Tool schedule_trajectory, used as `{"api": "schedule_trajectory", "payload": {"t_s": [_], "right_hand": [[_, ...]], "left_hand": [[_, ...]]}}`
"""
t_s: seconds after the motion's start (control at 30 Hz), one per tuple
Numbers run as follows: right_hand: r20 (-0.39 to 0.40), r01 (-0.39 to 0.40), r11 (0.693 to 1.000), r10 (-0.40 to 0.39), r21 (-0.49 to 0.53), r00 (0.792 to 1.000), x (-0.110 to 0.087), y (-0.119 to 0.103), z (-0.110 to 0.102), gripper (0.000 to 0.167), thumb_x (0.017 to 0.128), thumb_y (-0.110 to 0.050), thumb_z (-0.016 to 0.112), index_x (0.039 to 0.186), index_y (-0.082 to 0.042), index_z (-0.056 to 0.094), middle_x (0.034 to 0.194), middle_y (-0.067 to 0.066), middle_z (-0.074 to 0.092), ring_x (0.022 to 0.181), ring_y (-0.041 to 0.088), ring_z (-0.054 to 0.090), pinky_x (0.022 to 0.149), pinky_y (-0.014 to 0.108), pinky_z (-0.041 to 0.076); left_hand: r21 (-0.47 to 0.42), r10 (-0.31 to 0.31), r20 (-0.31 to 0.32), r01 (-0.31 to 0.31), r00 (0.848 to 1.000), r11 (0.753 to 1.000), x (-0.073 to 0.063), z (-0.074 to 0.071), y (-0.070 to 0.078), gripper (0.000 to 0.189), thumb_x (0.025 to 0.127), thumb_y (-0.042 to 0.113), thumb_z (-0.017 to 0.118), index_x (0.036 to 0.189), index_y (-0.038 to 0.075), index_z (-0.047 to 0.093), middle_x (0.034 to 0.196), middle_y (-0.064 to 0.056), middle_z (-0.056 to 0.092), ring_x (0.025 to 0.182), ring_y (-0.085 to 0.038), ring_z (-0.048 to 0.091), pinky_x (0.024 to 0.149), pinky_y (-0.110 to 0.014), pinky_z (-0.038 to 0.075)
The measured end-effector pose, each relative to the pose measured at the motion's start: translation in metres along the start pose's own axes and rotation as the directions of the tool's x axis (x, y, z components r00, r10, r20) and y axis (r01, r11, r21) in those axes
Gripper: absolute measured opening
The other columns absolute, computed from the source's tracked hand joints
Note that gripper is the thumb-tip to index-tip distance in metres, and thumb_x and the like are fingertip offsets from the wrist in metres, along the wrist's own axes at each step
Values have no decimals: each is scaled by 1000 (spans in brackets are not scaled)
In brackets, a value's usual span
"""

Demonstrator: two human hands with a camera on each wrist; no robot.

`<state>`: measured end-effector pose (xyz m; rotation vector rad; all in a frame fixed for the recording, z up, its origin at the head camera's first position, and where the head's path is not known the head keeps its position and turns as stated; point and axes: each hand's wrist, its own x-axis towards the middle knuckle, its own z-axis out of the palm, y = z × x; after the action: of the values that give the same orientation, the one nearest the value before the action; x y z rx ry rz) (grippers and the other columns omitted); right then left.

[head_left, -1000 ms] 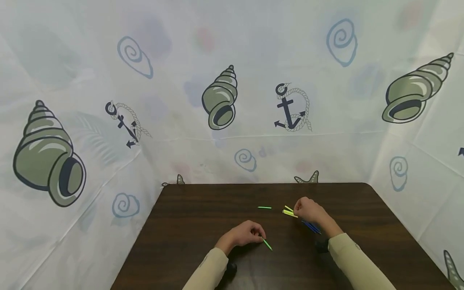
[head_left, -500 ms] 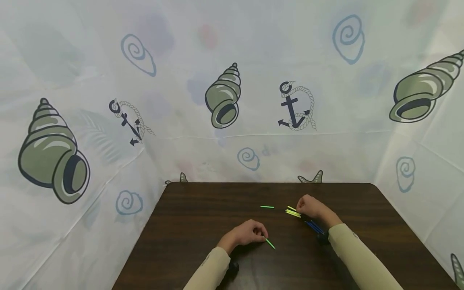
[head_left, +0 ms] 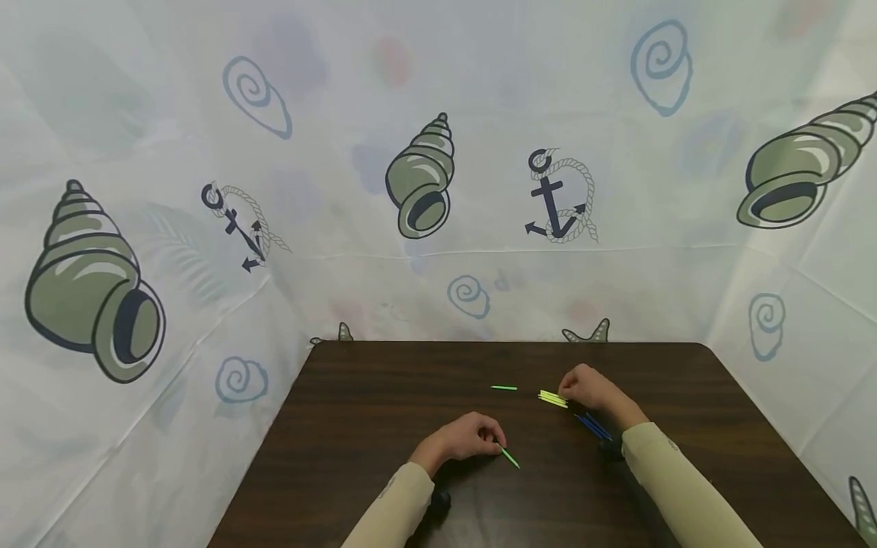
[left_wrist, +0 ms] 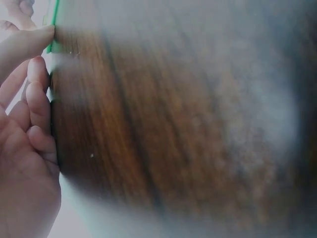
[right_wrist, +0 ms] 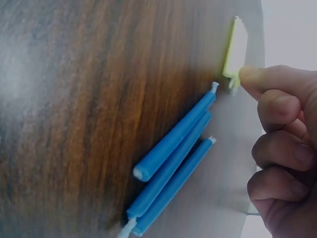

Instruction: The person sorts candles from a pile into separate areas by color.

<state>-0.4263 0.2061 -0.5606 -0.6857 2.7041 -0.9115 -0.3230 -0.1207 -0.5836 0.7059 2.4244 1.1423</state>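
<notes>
My left hand (head_left: pixel 462 437) is low over the dark wooden table, pinching the end of a thin green candle (head_left: pixel 511 459) that slants toward the near right. In the left wrist view its thumb lies against the green candle (left_wrist: pixel 52 29), the other fingers loosely bent. On the right, my right hand (head_left: pixel 593 387) pinches at the end of the yellow candles (head_left: pixel 552 399), which lie side by side in a small bundle. Its thumb meets a yellow candle (right_wrist: pixel 235 49) near the wick in the right wrist view. Three blue candles (right_wrist: pixel 171 158) with white wicks lie beside that hand.
Another green candle (head_left: pixel 504 388) lies on the table (head_left: pixel 384 396), left of the yellow bundle. A white curtain (head_left: pixel 329 228) printed with shells and anchors hangs behind the table and at both sides.
The yellow candle that lay apart at an angle is now flush with the others, and the right hand has shifted slightly with it. The left hand and its green candle stay nearly still.
</notes>
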Motion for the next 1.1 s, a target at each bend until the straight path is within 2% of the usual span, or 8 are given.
{"api": "schedule_trajectory", "payload": {"t_s": [0.3, 0.4, 0.47, 0.57, 0.7, 0.87, 0.93, 1.1], "right_hand": [[-127, 35, 995, -23, 90, 992, -9, -10, -2, 18, 105, -15, 70, 107, 0, 79, 104, 12, 77, 89, 19, 66, 80, 41, 56], [-147, 57, 994, -43, 94, 988, -11, -15, 4, 18, 106, -17, 69, 108, -2, 79, 104, 10, 76, 92, 18, 66, 79, 40, 56], [-151, 61, 992, -44, 108, 987, -14, -21, 12, 17, 106, -18, 69, 109, -4, 78, 98, 7, 74, 85, 15, 63, 74, 36, 53], [-132, 80, 989, -63, 128, 989, -20, -33, 29, 15, 105, -20, 71, 107, -7, 76, 85, 3, 67, 72, 11, 56, 64, 30, 47], [-50, 113, 980, -106, 163, 993, -33, -55, 54, 13, 105, -24, 71, 102, -11, 74, 78, -2, 61, 64, 8, 51, 59, 27, 44], [80, 130, 976, -146, 177, 986, -45, -78, 77, 11, 103, -23, 74, 96, -14, 73, 74, -5, 61, 60, 5, 48, 56, 25, 42], [94, 121, 980, -138, 161, 986, -48, -85, 84, 9, 102, -21, 75, 95, -15, 73, 72, -6, 60, 59, 5, 48, 54, 25, 40], [67, 71, 995, -76, 67, 995, -54, -93, 95, 9, 99, -21, 76, 91, -22, 72, 73, -7, 59, 58, 7, 49, 52, 28, 38]], "left_hand": [[4, 2, -1, -2, 1000, 1000, 1, -1, 2, 7, 102, 12, 74, 102, 15, 81, 77, 6, 60, 66, -5, 48, 64, -21, 41], [-2, 5, 2, -5, 1000, 1000, 2, -1, 2, 7, 103, 13, 74, 102, 15, 81, 77, 5, 61, 66, -5, 48, 64, -22, 41], [1, 10, 8, -10, 1000, 1000, 2, -2, 1, 8, 103, 13, 73, 102, 16, 81, 77, 6, 61, 66, -5, 49, 65, -21, 41], [9, 26, 20, -26, 999, 1000, 2, -2, -1, 8, 103, 14, 73, 102, 17, 81, 76, 7, 61, 66, -4, 50, 65, -21, 43], [67, 64, 24, -65, 998, 996, 3, -2, -7, 9, 105, 16, 71, 105, 19, 80, 78, 10, 61, 67, -4, 52, 65, -23, 46], [67, 40, 5, -40, 999, 997, 1, -2, -1, 6, 103, 17, 74, 102, 17, 79, 79, 11, 62, 68, -3, 52, 65, -22, 46], [57, 20, -9, -20, 1000, 998, 2, 0, -1, 5, 103, 17, 75, 100, 16, 79, 80, 10, 64, 68, -2, 52, 65, -21, 45], [60, -2, -26, 4, 1000, 998, 1, 4, 1, 6, 102, 16, 76, 99, 13, 79, 84, 10, 67, 70, -2, 53, 68, -21, 46]]}}
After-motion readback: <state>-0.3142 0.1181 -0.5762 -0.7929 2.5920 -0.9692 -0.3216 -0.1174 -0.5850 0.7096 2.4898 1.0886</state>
